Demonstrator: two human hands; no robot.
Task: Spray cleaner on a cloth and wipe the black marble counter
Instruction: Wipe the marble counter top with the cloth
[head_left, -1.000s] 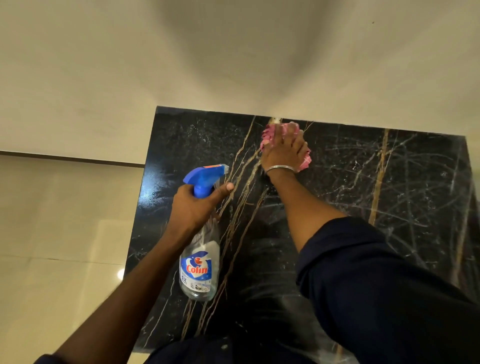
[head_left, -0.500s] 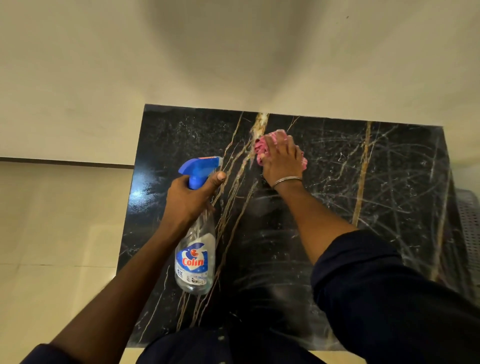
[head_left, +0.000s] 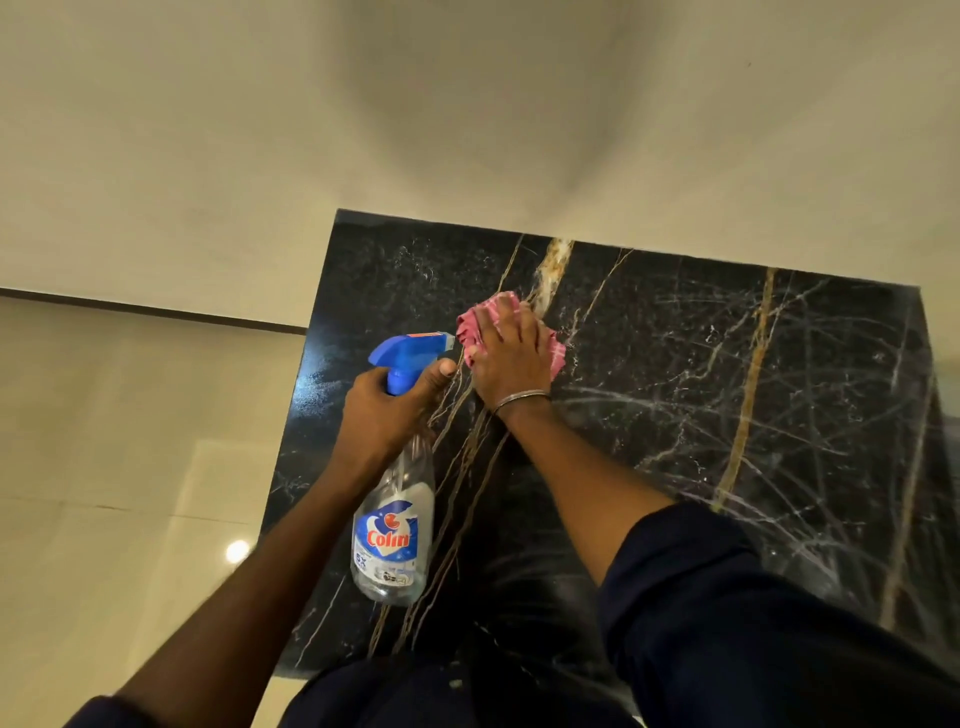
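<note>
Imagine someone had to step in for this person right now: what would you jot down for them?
Left hand: closed around the neck of the spray bottle, held over the counter's left part, blue nozzle pointing toward the cloth.
Right hand: pressed flat on the pink cloth, which lies bunched on the black counter near the far edge, beside the thick gold vein.
Done: wiping is under way around the cloth.
Left: I cannot tell which parts have been wiped, so go over the right side and the near edge. The bottle looks nearly empty.
</note>
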